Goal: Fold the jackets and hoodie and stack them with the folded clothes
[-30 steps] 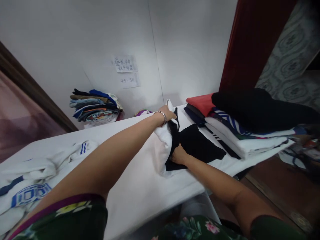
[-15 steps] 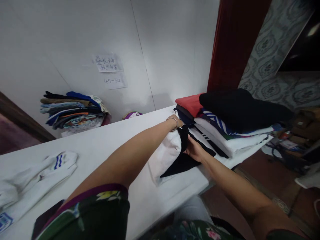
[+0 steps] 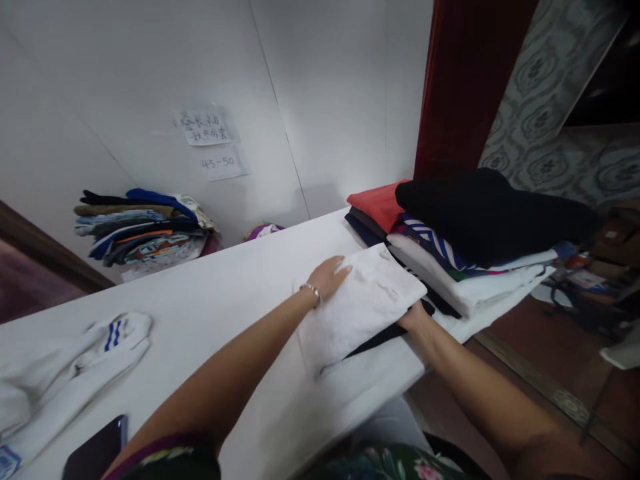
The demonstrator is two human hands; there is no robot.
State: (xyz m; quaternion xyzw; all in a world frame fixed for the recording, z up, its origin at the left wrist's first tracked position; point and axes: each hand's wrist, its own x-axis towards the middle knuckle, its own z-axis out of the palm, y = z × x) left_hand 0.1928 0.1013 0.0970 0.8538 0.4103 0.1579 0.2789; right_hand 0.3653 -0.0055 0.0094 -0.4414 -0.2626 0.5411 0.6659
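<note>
A folded white garment with a black part showing under its near edge lies on the white table. My left hand rests at its upper left edge, fingers laid out on the cloth and a bracelet on the wrist. At the right edge my right hand holds the white garment from below. Its fingertips are hidden beneath the cloth. Just beyond the right hand is a stack of folded clothes with a white garment low in it and a large black garment on top.
A rumpled white garment with blue stripes lies on the table at left, near a dark phone. Another clothes pile stands beyond the table's far edge. Two handwritten papers are on the wall. A coral folded garment tops the back stack.
The white side of the garment has been turned over the black part, which it now mostly covers. My left hand has drawn back left onto the cloth; my right hand has shifted slightly right and nearer.
</note>
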